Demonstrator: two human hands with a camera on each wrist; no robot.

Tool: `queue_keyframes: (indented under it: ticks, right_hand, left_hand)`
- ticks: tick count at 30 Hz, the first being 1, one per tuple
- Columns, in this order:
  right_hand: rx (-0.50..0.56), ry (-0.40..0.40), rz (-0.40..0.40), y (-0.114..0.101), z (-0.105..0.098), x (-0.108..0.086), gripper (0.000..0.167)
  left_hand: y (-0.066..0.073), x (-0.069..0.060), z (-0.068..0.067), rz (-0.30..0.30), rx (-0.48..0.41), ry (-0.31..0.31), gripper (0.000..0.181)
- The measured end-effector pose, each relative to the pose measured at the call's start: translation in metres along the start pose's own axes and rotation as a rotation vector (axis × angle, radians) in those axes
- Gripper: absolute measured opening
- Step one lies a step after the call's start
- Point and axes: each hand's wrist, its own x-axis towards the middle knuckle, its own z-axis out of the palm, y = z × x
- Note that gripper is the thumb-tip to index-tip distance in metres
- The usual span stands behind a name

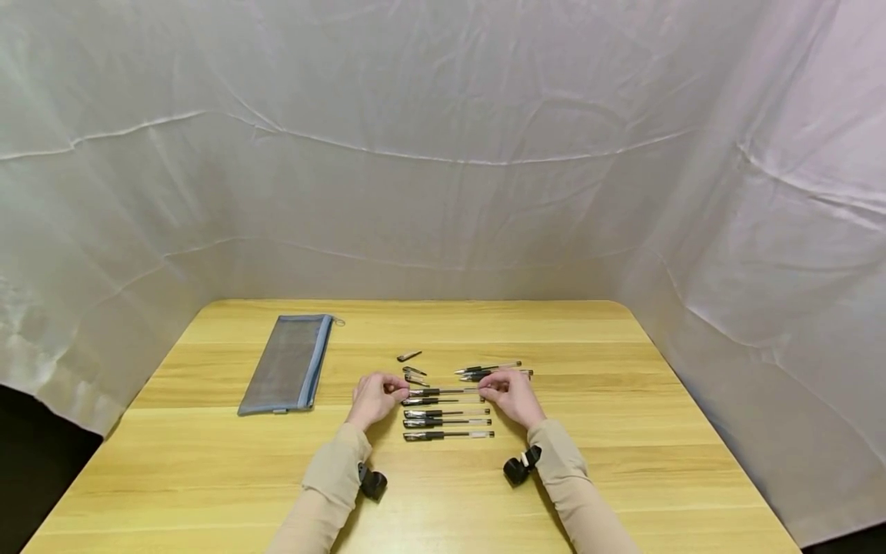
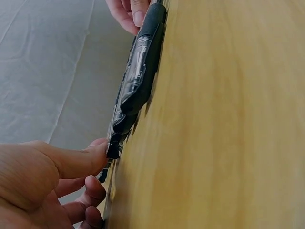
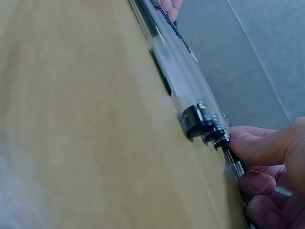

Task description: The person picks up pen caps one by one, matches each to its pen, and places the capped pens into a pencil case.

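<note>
Several capped gel pens (image 1: 448, 435) with black grips and clear barrels lie in a row. My left hand (image 1: 376, 398) pinches the cap end of the farthest pen (image 1: 446, 392) in that row. At the same pen's tail end, my right hand (image 1: 512, 393) holds it between thumb and fingers. In the left wrist view, the left thumb (image 2: 81, 160) hides part of the held cap. Nearer capped pens (image 3: 195, 119) partly cover the held one in the right wrist view. Uncapped pens (image 1: 487, 368) lie just beyond the right hand, which partly covers them.
Several loose black pen caps (image 1: 410, 355) lie beyond the row, near the left fingers. A grey mesh pouch (image 1: 287, 362) with a blue zip edge lies on the left of the wooden table (image 1: 588, 477). Pale fabric (image 1: 443, 200) hangs around the back and sides.
</note>
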Motion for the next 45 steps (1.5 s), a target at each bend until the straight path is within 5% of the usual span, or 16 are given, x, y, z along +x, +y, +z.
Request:
queue_keyframes:
  ticks: [8, 15, 45]
  right_hand:
    - [0.136, 0.122, 0.084, 0.004, -0.008, -0.003, 0.014]
    - [0.088, 0.241, 0.121, 0.014, -0.019, -0.004, 0.020]
    - [-0.046, 0.149, 0.181, 0.022, -0.025, 0.002, 0.022]
  left_hand:
    - [0.000, 0.000, 0.000, 0.013, -0.034, 0.029, 0.010]
    - [0.002, -0.002, 0.000, 0.029, -0.081, 0.066, 0.009]
    - [-0.003, -0.004, 0.000, 0.027, -0.130, 0.064, 0.013]
